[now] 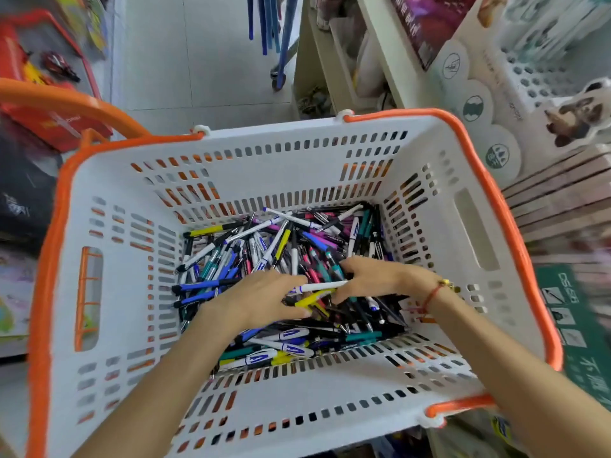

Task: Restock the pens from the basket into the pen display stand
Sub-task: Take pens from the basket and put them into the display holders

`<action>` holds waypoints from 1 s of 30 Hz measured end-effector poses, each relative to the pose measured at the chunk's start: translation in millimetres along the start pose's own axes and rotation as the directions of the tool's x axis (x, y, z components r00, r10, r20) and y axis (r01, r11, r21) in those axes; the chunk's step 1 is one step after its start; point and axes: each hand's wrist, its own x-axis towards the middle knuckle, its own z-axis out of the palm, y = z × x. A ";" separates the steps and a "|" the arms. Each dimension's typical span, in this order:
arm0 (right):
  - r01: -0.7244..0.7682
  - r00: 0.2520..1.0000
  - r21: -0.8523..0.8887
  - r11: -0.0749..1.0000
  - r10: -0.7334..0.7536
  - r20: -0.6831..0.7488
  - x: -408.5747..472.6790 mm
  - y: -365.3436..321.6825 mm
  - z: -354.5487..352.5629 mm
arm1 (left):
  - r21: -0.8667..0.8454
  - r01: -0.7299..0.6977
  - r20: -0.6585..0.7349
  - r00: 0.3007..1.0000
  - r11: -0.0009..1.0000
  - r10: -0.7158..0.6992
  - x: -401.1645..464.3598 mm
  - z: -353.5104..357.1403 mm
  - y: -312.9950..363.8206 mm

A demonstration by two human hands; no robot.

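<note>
Both hands are down in the white slotted shopping basket point(330, 385) with the orange rim, right on top of the pile of pens point(264, 246) covering its floor — blue, teal, yellow, pink, black and white ones, lying every which way. The left hand point(264, 297) sits palm down with its fingers curled round a yellow pen point(307, 300), and a white pen point(322, 286) runs across just above it, reaching over to the right hand point(370, 279). The right hand's fingers are bent down into the pile and touch the end of that white pen; whether they actually pinch it, I can't tell. There's a red string bracelet point(433, 294) with a gold bead on the right wrist.

The pen display stand point(529, 77) is up at the top right, just beyond the basket's far right corner — white perforated plastic with round icons on its side panel and a dog cutout point(572, 117) on it. An orange basket handle point(49, 97) arcs across the upper left. Stacked flat packs point(562, 200) sit to the right of the basket.
</note>
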 end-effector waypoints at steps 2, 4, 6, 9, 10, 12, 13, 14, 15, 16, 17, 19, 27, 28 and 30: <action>0.033 0.999 0.080 0.996 -0.030 -0.042 -2.4 5.5 -4.6 | -0.153 0.021 0.078 0.997 0.988 -0.009 -1.5 -2.2 2.6; 0.042 0.997 0.095 0.995 -0.036 -0.067 -3.4 10.7 -7.7 | -0.337 0.042 0.141 0.990 0.941 0.006 -5.5 -5.7 1.2; 0.085 0.996 0.141 0.986 -0.080 -0.041 -7.9 14.0 -14.0 | -0.522 0.087 0.232 0.972 0.848 0.044 -12.1 -13.9 -1.2; 0.124 0.987 0.300 0.946 -0.148 0.058 -16.1 22.1 -19.3 | -0.669 0.216 0.371 0.926 0.711 0.068 -23.2 -26.9 -6.0; 0.134 0.983 0.372 0.918 -0.169 0.064 -17.5 25.2 -19.1 | -0.698 0.238 0.375 0.925 0.676 0.061 -25.7 -29.7 -9.0; 0.141 0.979 0.519 0.843 -0.197 0.056 -17.0 31.9 -18.6 | -0.755 0.266 0.341 0.940 0.599 0.012 -29.6 -33.2 -13.4; 0.137 0.980 0.573 0.808 -0.193 0.038 -16.6 32.4 -18.6 | -0.789 0.264 0.302 0.953 0.555 -0.025 -30.2 -33.0 -14.9; 0.143 0.983 0.613 0.777 -0.185 0.005 -16.4 31.5 -18.3 | -0.839 0.245 0.251 0.967 0.486 -0.055 -29.0 -31.5 -17.2; 0.151 0.985 0.648 0.746 -0.166 -0.038 -16.9 28.8 -17.7 | -0.897 0.211 0.193 0.978 0.388 -0.085 -27.4 -30.3 -18.6; 0.152 0.988 0.676 0.721 -0.132 -0.082 -15.8 27.7 -17.3 | -0.946 0.167 0.137 0.983 0.277 -0.125 -24.6 -28.1 -19.8; 0.148 0.989 0.704 0.695 -0.082 -0.126 -15.1 25.8 -16.8 | -0.978 0.118 0.087 0.981 0.171 -0.174 -21.9 -26.0 -19.4; 0.138 0.984 0.747 0.650 -0.004 -0.178 -15.4 23.6 -14.6 | -0.999 0.042 0.035 0.969 0.024 -0.245 -16.5 -23.3 -15.3; 0.200 0.980 0.730 0.654 -0.125 -0.156 -13.3 18.1 -10.8 | -0.998 -0.047 -0.036 0.957 -0.031 -0.287 -13.2 -19.9 3.4; 0.218 0.976 0.723 0.656 -0.151 -0.158 -14.0 17.0 -9.7 | -0.997 -0.056 -0.039 0.949 -0.045 -0.314 -12.6 -19.3 5.2; 0.243 0.970 0.698 0.674 -0.190 -0.154 -15.7 14.2 -8.3 | -0.990 -0.086 -0.042 0.938 -0.114 -0.344 -11.4 -18.9 7.9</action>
